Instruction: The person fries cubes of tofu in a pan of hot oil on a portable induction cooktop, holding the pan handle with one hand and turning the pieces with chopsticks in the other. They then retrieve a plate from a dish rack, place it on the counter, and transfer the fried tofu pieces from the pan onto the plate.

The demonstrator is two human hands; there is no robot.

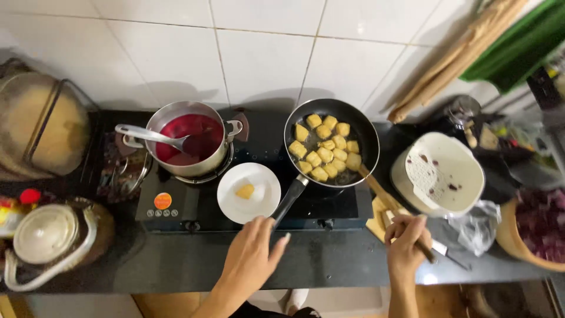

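Observation:
A black frying pan [366,136] holding several golden fried pieces [326,147] sits on the right side of the cooktop [259,203]. My left hand [253,256] reaches toward the end of the pan's long handle [289,200], fingers loosely curled near it, not clearly gripping. My right hand [405,238] is closed on a wooden spatula [376,189] whose tip rests at the pan's right rim. A white plate [259,203] with one yellow piece [245,191] lies in front of the pan.
A steel pot [187,138] of red liquid with a ladle [147,135] stands on the left burner. A white bowl with a slotted scoop [441,174] sits at right, a wooden bowl of purple pieces [538,227] beyond it. A kettle [50,238] and round boards [35,126] are at left.

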